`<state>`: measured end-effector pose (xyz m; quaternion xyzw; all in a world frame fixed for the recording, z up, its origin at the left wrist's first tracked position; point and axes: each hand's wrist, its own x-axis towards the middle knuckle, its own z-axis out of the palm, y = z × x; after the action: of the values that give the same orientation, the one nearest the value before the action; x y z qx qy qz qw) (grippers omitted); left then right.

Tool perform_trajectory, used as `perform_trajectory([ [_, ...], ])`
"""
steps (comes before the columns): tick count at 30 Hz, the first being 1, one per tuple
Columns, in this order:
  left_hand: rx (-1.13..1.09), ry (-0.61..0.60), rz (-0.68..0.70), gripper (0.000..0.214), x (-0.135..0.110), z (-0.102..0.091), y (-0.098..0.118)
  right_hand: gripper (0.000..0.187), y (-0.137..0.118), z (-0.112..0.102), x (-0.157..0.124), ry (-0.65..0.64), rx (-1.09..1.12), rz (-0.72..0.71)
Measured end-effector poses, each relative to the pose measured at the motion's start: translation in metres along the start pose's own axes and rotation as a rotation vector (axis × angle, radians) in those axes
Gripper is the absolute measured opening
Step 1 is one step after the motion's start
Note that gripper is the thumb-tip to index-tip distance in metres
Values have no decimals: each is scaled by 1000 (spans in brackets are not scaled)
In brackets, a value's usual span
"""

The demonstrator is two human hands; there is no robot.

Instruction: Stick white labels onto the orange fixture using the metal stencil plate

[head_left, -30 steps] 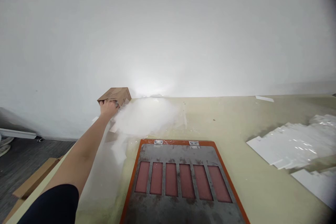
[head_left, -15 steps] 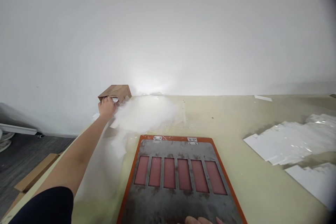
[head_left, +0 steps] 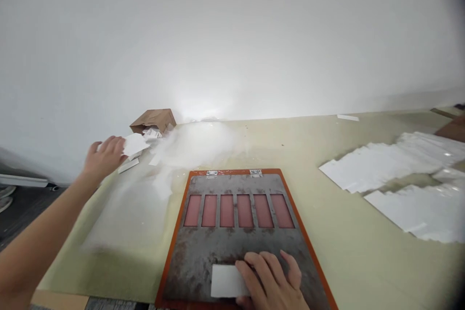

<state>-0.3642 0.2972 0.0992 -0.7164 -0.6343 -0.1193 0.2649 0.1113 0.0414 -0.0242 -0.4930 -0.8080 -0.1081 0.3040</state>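
Note:
My left hand (head_left: 104, 156) is closed on white cards (head_left: 135, 145), out at the left in front of a small open cardboard box (head_left: 154, 120). White pieces (head_left: 151, 133) spill from that box's mouth. Low in the middle, my right hand (head_left: 271, 278) grips a white rectangular card (head_left: 227, 281) over the lower part of a hinged metal plate (head_left: 203, 247). I cannot tell how many cards are in it. The plate has an orange-red frame (head_left: 301, 223) and a row of several rectangular windows showing a pink surface (head_left: 227, 210).
Translucent plastic bags (head_left: 127, 213) lie left of the plate and beside the box. Fanned rows of white cards (head_left: 366, 169) cover the table's right side. One white strip (head_left: 348, 117) lies near the wall (head_left: 232, 48). The pale green table (head_left: 305, 155) meets that wall.
My left hand has drawn back from the box toward the left with white cards. My right hand has come further into view, holding a white card. The view has shifted slightly.

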Motion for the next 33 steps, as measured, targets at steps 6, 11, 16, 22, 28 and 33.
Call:
perform_trajectory([
  [6, -97, 145, 85, 67, 3, -42, 15, 20, -1, -14, 17, 13, 64, -9],
  [11, -294, 189, 321, 64, 47, -48, 125, 19, -5, -25, 24, 61, 81, 17],
  [16, -557, -69, 725, 50, 87, -44, 275, 28, -6, -25, 21, -7, 27, 21],
  [22, -684, -169, 850, 43, 106, -18, 398, 32, -5, -28, 20, -32, 11, 13],
  [28, -748, -220, 765, 36, 106, 11, 423, 34, -5, -28, 19, -71, 26, 11],
  [33, -751, -235, 731, 37, 106, 18, 416, 34, -4, -28, 18, -62, 30, 9],
])
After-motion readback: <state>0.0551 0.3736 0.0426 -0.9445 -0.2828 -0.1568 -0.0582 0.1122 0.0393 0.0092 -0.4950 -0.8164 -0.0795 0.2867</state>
